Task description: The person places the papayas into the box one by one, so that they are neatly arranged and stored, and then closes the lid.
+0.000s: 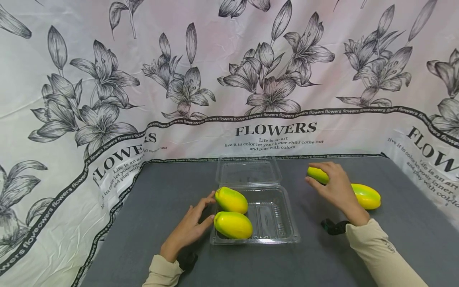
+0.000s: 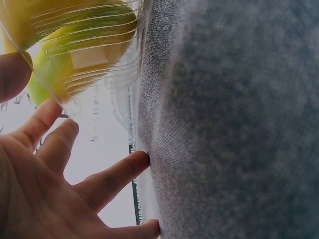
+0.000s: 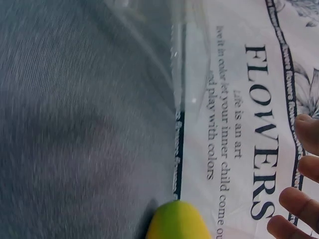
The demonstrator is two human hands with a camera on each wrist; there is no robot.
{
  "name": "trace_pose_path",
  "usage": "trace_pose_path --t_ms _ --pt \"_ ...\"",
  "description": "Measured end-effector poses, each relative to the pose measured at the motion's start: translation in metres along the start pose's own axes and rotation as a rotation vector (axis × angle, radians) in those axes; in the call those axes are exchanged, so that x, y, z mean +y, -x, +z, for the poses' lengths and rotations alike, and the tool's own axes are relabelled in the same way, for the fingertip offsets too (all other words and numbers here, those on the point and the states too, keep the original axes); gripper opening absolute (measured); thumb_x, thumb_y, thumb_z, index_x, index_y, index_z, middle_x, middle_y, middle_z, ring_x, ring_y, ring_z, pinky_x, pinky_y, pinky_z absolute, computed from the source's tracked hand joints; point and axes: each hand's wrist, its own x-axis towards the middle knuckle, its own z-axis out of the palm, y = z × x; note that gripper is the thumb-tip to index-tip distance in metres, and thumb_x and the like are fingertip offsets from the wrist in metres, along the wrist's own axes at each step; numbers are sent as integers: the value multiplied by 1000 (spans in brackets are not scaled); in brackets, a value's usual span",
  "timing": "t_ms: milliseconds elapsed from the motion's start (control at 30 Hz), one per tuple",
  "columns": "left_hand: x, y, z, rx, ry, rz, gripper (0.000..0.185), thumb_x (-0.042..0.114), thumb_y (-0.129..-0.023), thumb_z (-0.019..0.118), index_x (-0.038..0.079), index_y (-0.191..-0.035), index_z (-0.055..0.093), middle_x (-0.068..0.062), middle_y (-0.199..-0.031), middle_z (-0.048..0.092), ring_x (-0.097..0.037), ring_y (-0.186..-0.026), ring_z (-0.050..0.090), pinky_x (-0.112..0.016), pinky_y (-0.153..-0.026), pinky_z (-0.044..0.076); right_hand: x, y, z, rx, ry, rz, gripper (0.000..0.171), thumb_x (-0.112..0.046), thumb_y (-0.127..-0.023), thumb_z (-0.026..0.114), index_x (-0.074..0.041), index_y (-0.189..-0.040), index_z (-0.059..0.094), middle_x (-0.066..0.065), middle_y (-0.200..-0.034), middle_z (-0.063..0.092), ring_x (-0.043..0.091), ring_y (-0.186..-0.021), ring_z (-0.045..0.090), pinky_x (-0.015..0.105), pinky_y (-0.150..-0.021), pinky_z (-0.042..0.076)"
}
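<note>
You work in a staged recording corner, not a real kitchen or shop. A flower-printed backdrop cloth (image 1: 229,79) with the word "FLOWERS" hangs around a table covered in grey fabric (image 1: 358,255), and it hides the room behind.

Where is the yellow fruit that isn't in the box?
In the head view, the loose mango lies on the grey table, right of the clear plastic box, under the right hand.
</note>
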Motion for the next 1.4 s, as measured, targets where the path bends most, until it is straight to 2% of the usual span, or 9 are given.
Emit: trace_pose_path --t_ms 300,567,967,1400 --pt "0 0 1 -9 19 -24 48 42 -105 55 25 -147 42 11 -170 20 -31 -154 32 -76 -119 0 20 -6 -5 -2 28 -14 45 -13 -86 79 1 -127 66 29 -123 64 49 -112 52 66 -94 38" --pt "0 0 0 -3 19 -15 48 40 -105 56 24 -148 42 11 -170 20 -31 -154 33 -76 -119 1 29 -10 -6 -5 61 -13 46 -15 -85 80 1 -126 66 31 -120 65 50 -107 53 64 -89 40" --pt "1 -1 0 -8 18 -1 48 41 -105 55 23 -148 42 10 -170 20 -31 -154 32 -77 -118 1 39 -19 -14 -121 120 26 49 -22 -90 78 2 -130 63 33 -129 59 55 -119 48 71 -98 36" --pt "1 -1 0 -4 13 9 47 41 -105 55 25 -147 41 9 -170 21 -31 -154 33 -77 -118 1 59 -28 -18 -249 192 61 52 -30 -93 74 -1 -135 62 35 -132 59 59 -120 48 74 -96 37"
